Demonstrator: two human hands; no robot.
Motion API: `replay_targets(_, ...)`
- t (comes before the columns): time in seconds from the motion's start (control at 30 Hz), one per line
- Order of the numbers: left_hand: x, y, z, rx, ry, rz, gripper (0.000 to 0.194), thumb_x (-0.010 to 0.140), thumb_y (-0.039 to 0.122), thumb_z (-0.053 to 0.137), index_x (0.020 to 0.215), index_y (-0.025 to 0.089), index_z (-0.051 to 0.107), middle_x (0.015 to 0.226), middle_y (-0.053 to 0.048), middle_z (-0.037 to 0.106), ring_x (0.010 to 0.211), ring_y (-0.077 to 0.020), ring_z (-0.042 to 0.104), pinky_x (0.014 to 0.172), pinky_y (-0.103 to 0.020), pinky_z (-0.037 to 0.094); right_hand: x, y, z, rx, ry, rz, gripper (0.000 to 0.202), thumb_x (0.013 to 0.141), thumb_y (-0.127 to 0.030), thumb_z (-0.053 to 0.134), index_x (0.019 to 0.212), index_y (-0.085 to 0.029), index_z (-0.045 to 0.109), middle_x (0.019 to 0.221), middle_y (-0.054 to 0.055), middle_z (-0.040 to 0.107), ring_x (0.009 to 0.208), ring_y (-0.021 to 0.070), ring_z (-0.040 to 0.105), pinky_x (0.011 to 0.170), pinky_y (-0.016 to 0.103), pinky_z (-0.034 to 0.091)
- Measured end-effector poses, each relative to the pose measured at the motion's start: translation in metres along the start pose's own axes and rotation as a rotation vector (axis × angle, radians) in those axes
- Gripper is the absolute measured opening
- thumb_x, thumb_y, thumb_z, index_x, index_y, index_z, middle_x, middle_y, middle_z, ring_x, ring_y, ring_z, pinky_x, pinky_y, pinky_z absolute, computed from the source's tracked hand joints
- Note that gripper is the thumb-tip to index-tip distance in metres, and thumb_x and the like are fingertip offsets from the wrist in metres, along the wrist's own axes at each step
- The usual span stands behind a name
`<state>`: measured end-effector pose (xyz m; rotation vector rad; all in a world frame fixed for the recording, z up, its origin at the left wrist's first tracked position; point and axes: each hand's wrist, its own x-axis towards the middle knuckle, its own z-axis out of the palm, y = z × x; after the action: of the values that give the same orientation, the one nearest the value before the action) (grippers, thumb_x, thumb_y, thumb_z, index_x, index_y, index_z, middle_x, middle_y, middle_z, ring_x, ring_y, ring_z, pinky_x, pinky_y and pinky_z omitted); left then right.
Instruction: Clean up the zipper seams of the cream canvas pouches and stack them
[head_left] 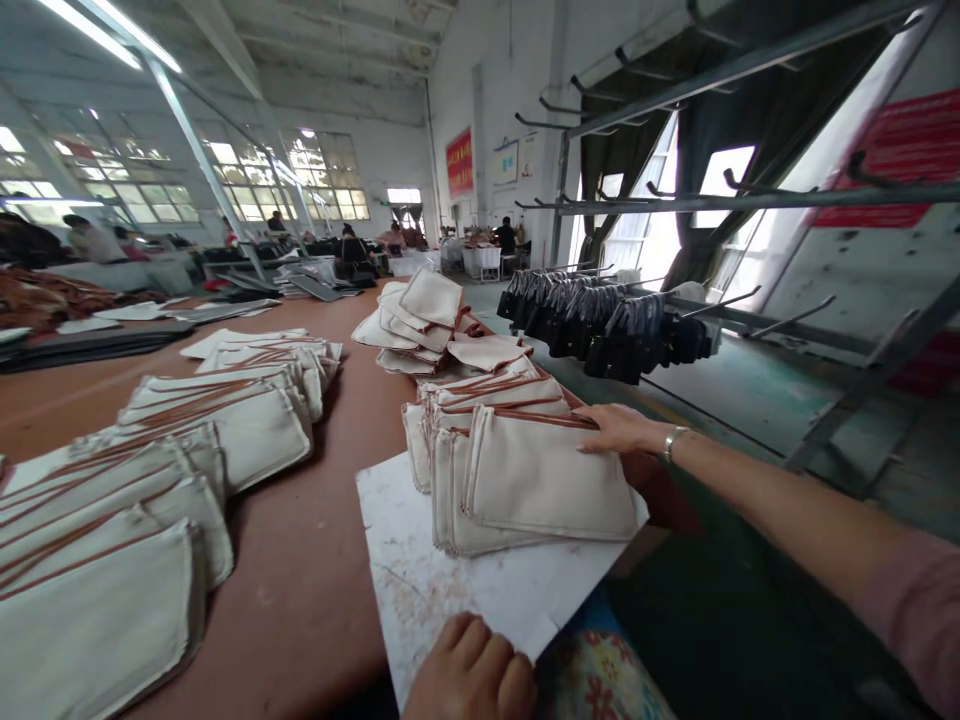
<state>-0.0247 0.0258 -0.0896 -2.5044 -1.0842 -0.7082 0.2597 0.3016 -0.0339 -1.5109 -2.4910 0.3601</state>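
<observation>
A leaning stack of cream fabric pouches (pixel 551 480) with brown-edged openings and stitched borders rests on a white board (pixel 420 570). At the upper right corner of the front pouch is my right hand (pixel 619 430), its thumb on the near face and its fingers over the top edge, closed on it. My left hand (pixel 476 670) is curled into a fist at the board's near edge; the inside of the fist is hidden. Behind the stack lies a looser heap of similar cream pieces (pixel 431 300).
Rows of more cream pouches (pixel 255 435) cover the left of the brown table (pixel 315 560). Dark flat sheets (pixel 97 345) lie farther back. On the right, a metal rack (pixel 675 205) with prongs carries dark hanging items (pixel 607 325). People sit in the background.
</observation>
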Motion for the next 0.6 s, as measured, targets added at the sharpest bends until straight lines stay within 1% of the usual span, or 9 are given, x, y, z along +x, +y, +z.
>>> replay_targets(0.07, 0.014, 0.013, -0.003, -0.044, -0.017, -0.013, 0.020, 0.078, 0.007, 0.057, 0.066, 0.020, 0.051, 0.059, 0.001, 0.057, 0.054, -0.0173, 0.051, 0.057, -0.033, 0.040, -0.015, 0.005, 0.008, -0.061, 0.052, 0.019, 0.060, 0.070, -0.044, 0.076, 0.123, -0.020, 0.063, 0.112, 0.010, 0.067, 0.100, 0.0272, 0.062, 0.083, 0.031, 0.044)
replay_targets(0.17, 0.036, 0.031, -0.013, -0.067, -0.092, -0.077, 0.015, 0.080, 0.012, 0.060, 0.069, 0.020, 0.054, 0.064, -0.001, 0.060, 0.059, -0.0191, 0.053, 0.060, -0.035, 0.040, -0.028, 0.002, 0.018, -0.133, 0.152, 0.033, 0.059, 0.078, -0.042, 0.071, 0.130, -0.018, 0.057, 0.120, 0.014, 0.061, 0.107, 0.0291, 0.059, 0.089, 0.035, 0.043)
replay_targets(0.27, 0.054, 0.042, -0.026, -0.067, -0.241, -0.189, 0.011, 0.085, 0.016, 0.059, 0.074, 0.020, 0.058, 0.074, -0.003, 0.064, 0.069, -0.0218, 0.057, 0.065, -0.037, 0.043, -0.042, -0.006, 0.020, -0.176, 0.226, 0.015, 0.045, 0.083, -0.037, 0.067, 0.122, -0.015, 0.059, 0.120, 0.015, 0.057, 0.109, 0.0287, 0.057, 0.092, 0.036, 0.043)
replay_targets(0.33, 0.064, 0.043, -0.033, -0.079, -0.326, -0.264, 0.009, 0.086, 0.018, 0.060, 0.077, 0.020, 0.059, 0.080, -0.004, 0.066, 0.075, -0.0237, 0.058, 0.068, -0.038, 0.046, -0.054, -0.014, 0.016, -0.190, 0.254, -0.013, 0.029, 0.086, -0.031, 0.061, 0.111, -0.014, 0.062, 0.114, 0.015, 0.058, 0.106, 0.0276, 0.057, 0.091, 0.035, 0.042)
replay_targets(0.37, 0.069, 0.041, -0.035, -0.088, -0.337, -0.297, 0.006, 0.085, 0.018, 0.061, 0.080, 0.020, 0.060, 0.083, -0.005, 0.066, 0.078, -0.0246, 0.059, 0.069, -0.038, 0.047, -0.060, -0.018, 0.012, -0.191, 0.262, -0.036, 0.023, 0.087, -0.028, 0.059, 0.105, -0.014, 0.062, 0.111, 0.014, 0.059, 0.105, 0.0268, 0.057, 0.091, 0.034, 0.042)
replay_targets(0.4, 0.075, 0.038, -0.036, -0.100, -0.327, -0.323, 0.003, 0.085, 0.017, 0.062, 0.084, 0.019, 0.060, 0.087, -0.005, 0.066, 0.083, -0.0254, 0.059, 0.071, -0.038, 0.048, -0.065, -0.023, 0.008, -0.190, 0.266, -0.063, 0.018, 0.087, -0.026, 0.057, 0.101, -0.015, 0.062, 0.109, 0.013, 0.060, 0.105, 0.0257, 0.057, 0.091, 0.033, 0.041)
replay_targets(0.43, 0.082, 0.034, -0.035, -0.108, -0.298, -0.343, 0.005, 0.086, 0.017, 0.062, 0.090, 0.019, 0.060, 0.093, -0.007, 0.066, 0.088, -0.0263, 0.059, 0.075, -0.039, 0.049, -0.071, -0.028, 0.003, -0.184, 0.269, -0.091, 0.014, 0.087, -0.024, 0.056, 0.098, -0.017, 0.062, 0.107, 0.011, 0.061, 0.103, 0.0245, 0.057, 0.091, 0.032, 0.041)
replay_targets(0.53, 0.111, 0.019, -0.022, -0.101, -0.196, -0.361, 0.027, 0.090, 0.018, 0.060, 0.117, 0.017, 0.054, 0.118, -0.012, 0.060, 0.112, -0.0288, 0.053, 0.094, -0.044, 0.047, -0.083, -0.043, -0.010, -0.146, 0.276, -0.149, 0.009, 0.083, -0.025, 0.058, 0.089, -0.019, 0.060, 0.099, 0.006, 0.064, 0.092, 0.0207, 0.059, 0.083, 0.029, 0.041)
replay_targets(0.6, 0.133, 0.009, -0.008, -0.086, -0.178, -0.350, 0.043, 0.088, 0.026, 0.066, 0.126, 0.016, 0.048, 0.129, -0.014, 0.054, 0.124, -0.0295, 0.047, 0.102, -0.044, 0.043, -0.086, -0.050, -0.015, -0.113, 0.277, -0.167, 0.008, 0.080, -0.027, 0.059, 0.082, -0.019, 0.059, 0.089, 0.004, 0.065, 0.080, 0.0187, 0.060, 0.075, 0.028, 0.042)
